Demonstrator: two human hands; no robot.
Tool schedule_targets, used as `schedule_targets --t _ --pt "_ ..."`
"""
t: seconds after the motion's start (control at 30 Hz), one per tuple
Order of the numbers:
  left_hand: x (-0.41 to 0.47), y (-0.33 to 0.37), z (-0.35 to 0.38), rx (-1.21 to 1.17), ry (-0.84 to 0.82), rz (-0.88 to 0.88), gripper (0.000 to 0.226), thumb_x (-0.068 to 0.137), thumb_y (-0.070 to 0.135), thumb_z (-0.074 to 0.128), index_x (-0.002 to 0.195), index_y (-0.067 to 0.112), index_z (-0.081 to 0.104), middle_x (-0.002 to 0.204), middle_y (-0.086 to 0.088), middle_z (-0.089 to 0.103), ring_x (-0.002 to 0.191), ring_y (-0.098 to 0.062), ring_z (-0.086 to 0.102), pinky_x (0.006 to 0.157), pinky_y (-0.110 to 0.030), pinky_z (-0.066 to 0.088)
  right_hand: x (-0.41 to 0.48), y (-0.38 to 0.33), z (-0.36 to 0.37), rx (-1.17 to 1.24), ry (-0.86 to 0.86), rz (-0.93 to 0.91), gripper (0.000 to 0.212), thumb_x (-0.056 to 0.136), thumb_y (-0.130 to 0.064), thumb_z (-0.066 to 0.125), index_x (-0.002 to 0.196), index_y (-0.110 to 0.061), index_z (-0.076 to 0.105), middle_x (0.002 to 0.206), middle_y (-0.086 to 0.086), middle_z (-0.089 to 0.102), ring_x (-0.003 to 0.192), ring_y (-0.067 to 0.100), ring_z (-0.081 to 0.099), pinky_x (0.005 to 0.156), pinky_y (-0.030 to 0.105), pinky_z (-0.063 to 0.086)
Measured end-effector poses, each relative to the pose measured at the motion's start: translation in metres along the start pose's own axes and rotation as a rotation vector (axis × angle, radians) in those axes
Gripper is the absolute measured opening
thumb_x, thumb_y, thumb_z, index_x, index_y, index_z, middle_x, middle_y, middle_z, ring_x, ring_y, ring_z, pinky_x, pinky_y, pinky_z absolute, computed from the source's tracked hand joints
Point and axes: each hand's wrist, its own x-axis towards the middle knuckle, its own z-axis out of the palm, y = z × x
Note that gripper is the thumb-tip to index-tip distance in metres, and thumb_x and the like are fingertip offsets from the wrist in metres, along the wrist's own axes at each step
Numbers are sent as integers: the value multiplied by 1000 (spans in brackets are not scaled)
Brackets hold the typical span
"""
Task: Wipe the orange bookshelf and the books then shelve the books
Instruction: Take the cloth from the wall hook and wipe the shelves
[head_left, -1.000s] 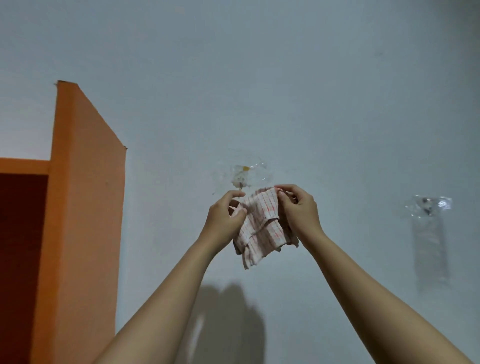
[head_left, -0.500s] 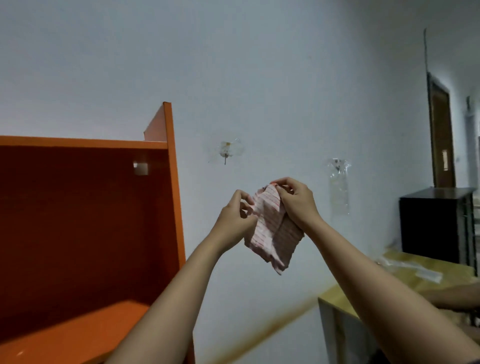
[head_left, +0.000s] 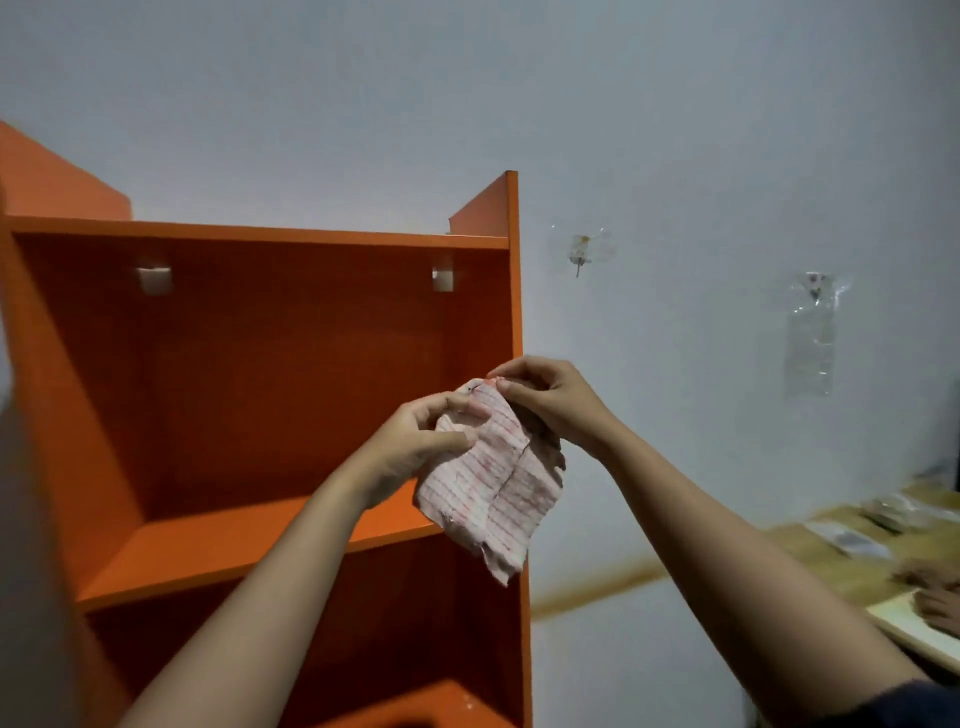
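View swung left since half a second ago: orange bookshelf (head_left: 260, 364) now fills the left half of the frame, both side panels in sight, where before only its right part showed. Dark cabinet and door seen at far right then are out of frame now. Shelf stands against the pale wall (head_left: 675, 130). Two pale brackets (head_left: 153, 278) sit under its top board, and a middle board and part of a lower one show beneath. Cloth (head_left: 498, 488), white with thin red stripes and crumpled, is held up in front of the shelf's right side panel, not touching it; earlier it hung against bare wall to the right of that panel. Left hand (head_left: 415, 447) grips the cloth's left edge, fingers curled, thumb pressed onto the fabric. Right hand (head_left: 556, 402) pinches the top corner between thumb and fingertips, the same two-handed grip as before. Lower end of the cloth hangs loose. On the wall right of the shelf: a small clear hook (head_left: 584, 252), and further right a clear plastic bag (head_left: 813, 338) hanging flat, contents not discernible. Wooden table (head_left: 810, 556) at lower right carries flat packets too blurred to read. Another person's hand (head_left: 935, 603) rests at its near end.
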Motion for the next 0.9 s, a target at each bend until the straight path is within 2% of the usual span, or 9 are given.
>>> schedule_targets --t 0.17,0.27,0.33,0.47,0.6,0.67,0.7,0.8,0.9 --pt "-38 -6 -42 75 185 -65 37 84 -3 61 107 24 68 118 1 63 100 -21 64 85 -39 54 4 4 58 -45 -86 24 14 91 -23 57 101 -22 67 94 -13 63 92 4 58 79 24 50" --pt "-53 -12 -61 48 348 -13 44 83 -9 58 109 25 67 124 3 59 104 -15 61 86 -34 52 7 10 85 -5 -80 38 18 93 -28 54 109 -27 62 101 -6 63 95 7 58 79 22 48" --pt "-61 -14 -70 -17 476 21 47 82 -14 54 110 20 66 124 6 55 102 -11 59 82 -30 51 8 11 101 47 -121 66 23 94 -32 51 115 -27 58 102 2 62 94 16 58 77 25 47" --pt "-75 -17 -87 -176 599 65 51 80 -21 48 114 13 62 127 -4 53 105 -17 58 75 -23 55 8 4 131 172 -351 101 36 96 -44 42 130 -32 45 107 2 59 98 18 60 85 39 52" --pt "-89 -15 -97 -207 596 57 52 80 -21 47 110 19 63 111 -10 63 94 -17 62 71 -24 56 8 -13 156 318 -537 27 42 96 -40 43 137 -33 38 124 -6 52 112 12 54 89 31 50" --pt "-96 -14 -101 -161 591 51 52 81 -20 48 112 19 63 106 -7 65 90 -16 63 73 -26 55 10 -18 167 321 -537 -64 37 95 -35 51 131 -33 46 128 -8 54 114 8 54 91 30 49" --pt "-99 -14 -104 -119 596 39 51 81 -19 50 113 18 62 106 -7 65 90 -16 63 75 -27 54 10 -20 170 303 -514 -86 30 93 -34 55 123 -35 52 123 -6 58 110 10 57 91 34 50" --pt "-111 -14 -114 81 618 -32 45 82 -11 59 115 19 61 111 -9 65 95 -18 63 79 -28 54 11 -26 175 150 -445 -106 15 88 -39 59 101 -35 63 101 12 67 95 29 62 84 52 50" --pt "-122 -14 -119 287 593 -90 40 82 2 68 115 23 60 113 1 63 104 -15 60 81 -20 51 7 -33 176 35 -413 -126 12 90 -32 58 96 -24 64 94 10 68 92 27 62 80 47 48"
